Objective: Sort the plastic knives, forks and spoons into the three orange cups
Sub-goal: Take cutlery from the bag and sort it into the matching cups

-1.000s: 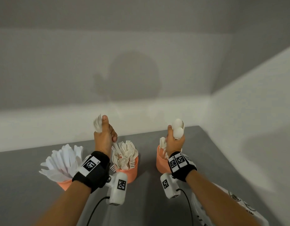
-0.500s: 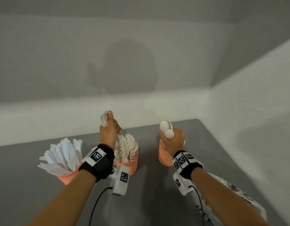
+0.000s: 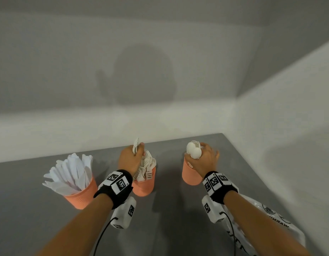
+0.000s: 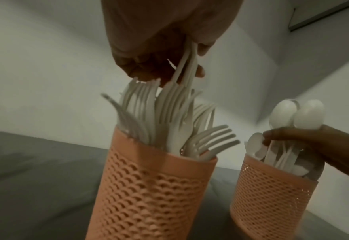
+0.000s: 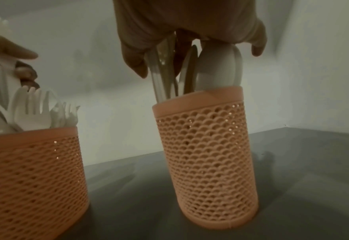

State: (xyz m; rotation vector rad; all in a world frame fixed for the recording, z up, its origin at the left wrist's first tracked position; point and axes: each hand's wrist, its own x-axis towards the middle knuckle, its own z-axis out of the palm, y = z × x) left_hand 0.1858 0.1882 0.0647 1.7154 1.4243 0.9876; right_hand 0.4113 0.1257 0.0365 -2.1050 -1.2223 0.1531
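Three orange mesh cups stand in a row on the grey table. The left cup (image 3: 82, 195) is full of white knives (image 3: 69, 172). Over the middle cup (image 3: 143, 185), packed with forks (image 3: 148, 163), my left hand (image 3: 131, 159) grips a small bunch of forks (image 4: 187, 68) with their handles pointing down among the others. My right hand (image 3: 203, 160) holds a bunch of spoons (image 3: 193, 151) by their necks, bowls up, handles inside the right cup (image 3: 190, 175). The right wrist view shows those spoons (image 5: 216, 68) reaching into that cup (image 5: 206, 155).
A crumpled clear plastic bag (image 3: 271, 218) with black print lies on the table under my right forearm. White walls close off the table at the back and on the right. Bare grey tabletop (image 3: 30, 209) spreads in front of the cups.
Both hands have come down towards their cups. The forks in my left hand now reach into the middle cup, and the spoons in my right hand have sunk into the right cup.
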